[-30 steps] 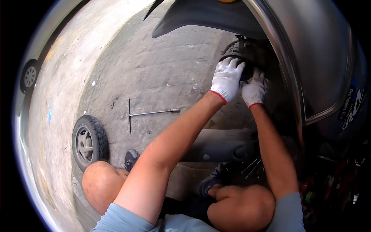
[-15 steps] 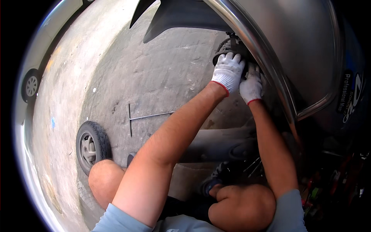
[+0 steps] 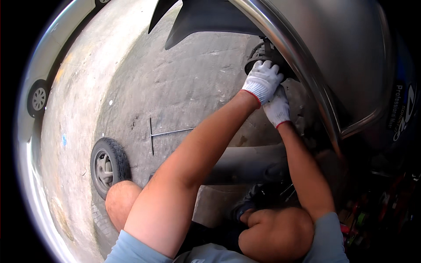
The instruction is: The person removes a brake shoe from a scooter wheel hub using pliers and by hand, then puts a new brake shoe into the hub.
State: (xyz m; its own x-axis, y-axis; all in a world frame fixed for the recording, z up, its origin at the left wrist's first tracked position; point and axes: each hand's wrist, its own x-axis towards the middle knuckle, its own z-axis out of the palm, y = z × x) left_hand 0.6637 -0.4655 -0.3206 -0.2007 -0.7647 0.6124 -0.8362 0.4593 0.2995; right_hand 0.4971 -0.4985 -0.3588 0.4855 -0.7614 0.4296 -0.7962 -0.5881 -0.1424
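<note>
My left hand (image 3: 263, 80), in a white knit glove with a red cuff edge, is closed with curled fingers on the near rim of a dark, round, ribbed hub part (image 3: 264, 53). This part sits below the curved edge of a vehicle's body. Just below and right of that hand is my right hand (image 3: 277, 106), gloved alike. Its wrist end shows, but its fingers are mostly covered by the left hand and the shadow, so their grip is hidden.
A shiny metal tube (image 3: 302, 50) curves close on the right, beside a silver panel (image 3: 340, 48). A T-handle wrench (image 3: 171, 132) and a small wheel (image 3: 104, 168) are on the concrete at left. A dark cylinder (image 3: 250, 164) lies between my arms. A black fender (image 3: 215, 19) juts overhead.
My right hand has shifted left and down, from beside the left hand to under it. The left hand still grips the round part's rim. The whole view has moved slightly.
</note>
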